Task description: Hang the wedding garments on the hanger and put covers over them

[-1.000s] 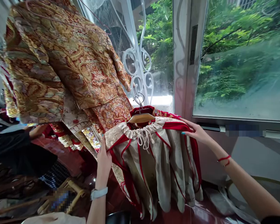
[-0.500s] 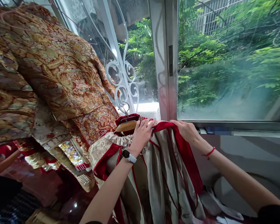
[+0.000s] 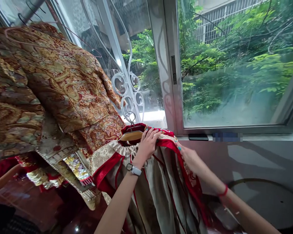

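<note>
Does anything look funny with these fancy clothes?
A little, yes: the heavy gold-and-red brocade jacket hangs on a thin pink wire hanger, which looks flimsy for it, while the cream-and-red pleated garment has a sturdy wooden hanger.

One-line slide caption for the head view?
Left hand and right hand hold a red-trimmed cream garment on a wooden hanger, beside a gold brocade jacket.

The skirt (image 3: 158, 185) hangs right of the jacket (image 3: 63, 84), before the window (image 3: 234, 65).

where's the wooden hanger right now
In the head view, the pale wooden hanger sits in the red collar of the cream-and-red garment, just left of the left hand.
</note>
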### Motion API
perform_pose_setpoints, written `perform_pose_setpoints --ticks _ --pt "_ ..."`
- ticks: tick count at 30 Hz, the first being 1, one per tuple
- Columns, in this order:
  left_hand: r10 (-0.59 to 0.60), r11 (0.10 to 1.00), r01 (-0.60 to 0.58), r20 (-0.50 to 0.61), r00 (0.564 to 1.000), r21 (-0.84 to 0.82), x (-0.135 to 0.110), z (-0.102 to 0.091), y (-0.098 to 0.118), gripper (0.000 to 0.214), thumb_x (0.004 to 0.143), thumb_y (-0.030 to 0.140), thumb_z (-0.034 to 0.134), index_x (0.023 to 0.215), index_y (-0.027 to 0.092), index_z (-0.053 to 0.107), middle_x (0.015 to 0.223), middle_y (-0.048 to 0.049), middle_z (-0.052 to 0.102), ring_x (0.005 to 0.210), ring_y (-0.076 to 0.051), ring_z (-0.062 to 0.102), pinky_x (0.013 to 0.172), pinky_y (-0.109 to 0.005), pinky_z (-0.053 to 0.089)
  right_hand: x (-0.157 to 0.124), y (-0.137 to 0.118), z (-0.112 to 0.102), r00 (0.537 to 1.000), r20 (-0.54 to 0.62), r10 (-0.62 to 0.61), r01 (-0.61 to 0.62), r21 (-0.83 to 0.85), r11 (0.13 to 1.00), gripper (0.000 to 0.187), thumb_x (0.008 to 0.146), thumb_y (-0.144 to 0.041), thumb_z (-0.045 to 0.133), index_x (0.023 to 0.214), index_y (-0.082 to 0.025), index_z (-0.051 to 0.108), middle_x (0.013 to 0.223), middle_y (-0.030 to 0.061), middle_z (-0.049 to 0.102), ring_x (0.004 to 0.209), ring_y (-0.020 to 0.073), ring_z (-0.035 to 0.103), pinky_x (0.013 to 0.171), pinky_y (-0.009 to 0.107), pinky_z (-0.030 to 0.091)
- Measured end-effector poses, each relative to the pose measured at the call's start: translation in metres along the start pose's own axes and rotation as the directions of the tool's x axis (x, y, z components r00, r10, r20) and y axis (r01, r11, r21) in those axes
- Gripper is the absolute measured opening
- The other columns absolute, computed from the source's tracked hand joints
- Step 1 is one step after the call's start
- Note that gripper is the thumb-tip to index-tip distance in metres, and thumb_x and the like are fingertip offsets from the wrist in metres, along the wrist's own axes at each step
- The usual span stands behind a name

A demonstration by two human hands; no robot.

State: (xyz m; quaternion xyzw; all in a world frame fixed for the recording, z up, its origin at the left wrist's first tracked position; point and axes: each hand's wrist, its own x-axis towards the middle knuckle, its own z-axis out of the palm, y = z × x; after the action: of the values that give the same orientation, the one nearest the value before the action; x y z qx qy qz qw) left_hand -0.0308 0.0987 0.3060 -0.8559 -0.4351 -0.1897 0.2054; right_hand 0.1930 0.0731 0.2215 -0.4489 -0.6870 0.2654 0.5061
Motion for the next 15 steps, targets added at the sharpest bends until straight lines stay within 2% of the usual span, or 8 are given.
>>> perform_pose_setpoints --ticks 2,3,5,8,11,13,15 --pt "0.0 0.997 0.001 0.012 1.0 -0.077 0.0 -0.003 0.002 0.049 0.09 0.008 0.037 0.135 0.023 0.051 0.135 -0.0061 0.058 0.136 -0.021 0.039 0.118 -0.044 0.017 0.025 -0.005 -0.02 0.994 0.104 0.019 -0.026 0.068 0.997 0.037 0.091 -0.04 0.051 0.121 -0.024 0.064 0.106 0.009 0.071 0.097 0.0264 0.067 0.088 0.045 0.055" --pt "0.001 0.993 0.001 0.018 1.0 -0.118 0.0 -0.005 0.003 0.047 0.089 0.008 0.038 0.131 0.022 0.053 0.132 -0.0067 0.06 0.133 -0.021 0.042 0.118 -0.044 0.017 0.038 -0.005 -0.024 0.989 0.145 -0.02 0.008 0.085 0.996 0.035 0.086 -0.039 0.058 0.116 -0.023 0.065 0.105 0.0082 0.07 0.094 0.0257 0.067 0.087 0.044 0.054" --pt "0.003 0.977 0.002 0.025 1.0 -0.212 -0.002 -0.01 0.005 0.041 0.088 0.009 0.04 0.125 0.021 0.055 0.125 -0.0071 0.061 0.126 -0.021 0.046 0.115 -0.043 0.022 0.057 -0.003 -0.016 0.972 0.181 -0.146 0.126 0.118 0.985 0.035 0.075 -0.034 0.068 0.107 -0.02 0.064 0.105 0.0073 0.067 0.095 0.0248 0.063 0.088 0.041 0.051" --pt "-0.017 0.938 0.023 0.021 1.0 -0.345 -0.002 -0.015 0.007 0.027 0.088 0.019 0.051 0.114 0.02 0.058 0.116 -0.0062 0.064 0.115 -0.021 0.052 0.108 -0.041 0.031 0.065 0.007 0.018 0.965 0.127 -0.229 0.212 0.132 0.968 0.03 0.072 -0.026 0.063 0.1 -0.019 0.058 0.1 0.006 0.064 0.092 0.0234 0.06 0.086 0.04 0.049" --pt "-0.152 0.924 0.125 -0.048 0.987 -0.361 0.002 -0.009 0.01 0.019 0.084 0.034 0.064 0.096 0.019 0.062 0.1 -0.0054 0.066 0.102 -0.023 0.056 0.104 -0.043 0.034 0.058 0.021 0.045 0.97 0.033 -0.239 0.239 -0.002 0.971 0.03 0.074 -0.021 0.057 0.104 -0.02 0.055 0.105 0.0084 0.063 0.097 0.026 0.058 0.088 0.043 0.047" --pt "-0.191 0.923 0.148 -0.088 0.978 -0.356 0.005 -0.003 0.014 0.017 0.083 0.034 0.067 0.09 0.019 0.063 0.095 -0.0056 0.067 0.099 -0.023 0.057 0.103 -0.044 0.035 0.05 0.029 0.045 0.969 -0.03 -0.244 0.24 -0.099 0.966 0.033 0.075 -0.019 0.054 0.108 -0.021 0.054 0.109 0.0107 0.063 0.102 0.0285 0.057 0.091 0.046 0.046" --pt "-0.148 0.919 0.096 -0.11 0.983 -0.381 0.0 0.0 0.021 0.012 0.086 0.026 0.063 0.096 0.019 0.064 0.103 -0.007 0.068 0.105 -0.023 0.057 0.105 -0.043 0.037 0.043 0.036 0.034 0.969 -0.048 -0.242 0.233 -0.149 0.961 0.035 0.074 -0.022 0.054 0.11 -0.02 0.055 0.106 0.0114 0.064 0.1 0.029 0.059 0.089 0.047 0.048"
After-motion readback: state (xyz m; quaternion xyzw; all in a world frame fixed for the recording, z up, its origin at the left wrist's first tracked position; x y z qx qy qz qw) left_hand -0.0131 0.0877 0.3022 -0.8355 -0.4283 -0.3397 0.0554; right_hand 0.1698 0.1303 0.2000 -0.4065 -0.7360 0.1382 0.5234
